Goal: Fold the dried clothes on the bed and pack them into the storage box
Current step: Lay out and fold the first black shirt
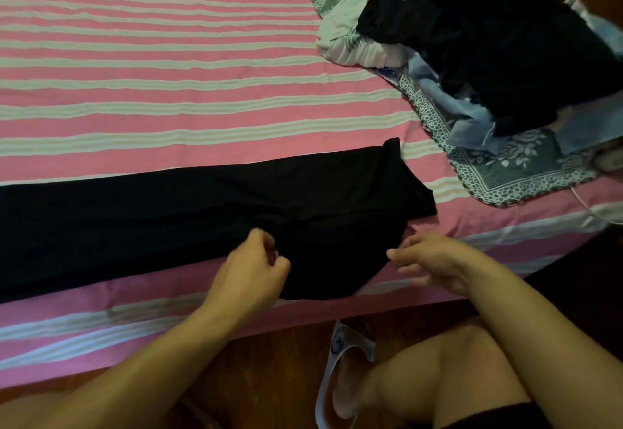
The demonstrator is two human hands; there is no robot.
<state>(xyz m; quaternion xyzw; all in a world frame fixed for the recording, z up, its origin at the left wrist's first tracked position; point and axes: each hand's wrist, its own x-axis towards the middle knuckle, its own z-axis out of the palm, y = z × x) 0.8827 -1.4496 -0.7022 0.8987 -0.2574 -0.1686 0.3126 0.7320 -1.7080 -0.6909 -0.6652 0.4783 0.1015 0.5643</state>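
folding barely begun: one black garment being worked, pile waiting, box not in view

a long black garment (202, 212) is being laid flat across the striped bed sheet (161, 67), along the near edge of the bed, its rounded end hanging slightly over that edge. it appears to be spread out lengthwise rather than folded down to packing size, so this piece is being judged as only in its first stage.

a heap of dark clothes (499, 44) is being left on the right side of the bed, resting on pale and blue pieces and a patterned blanket (512, 172). none of it is being seen as folded. no storage box is being shown, so packing is being judged as not started. most of the task is being counted as outstanding.

the left hand (256, 270) is being held with fingers curled, pinching a bunch of the black cloth near the garment's middle, close to the near hem. the right hand (435, 260) is being kept beside the rounded end of the garment, fingers loosely extended; whether cloth is being touched cannot be told, and nothing is being seen gripped.

the garment is thus lying between and ahead of both hands, its long run stretching away to the left.
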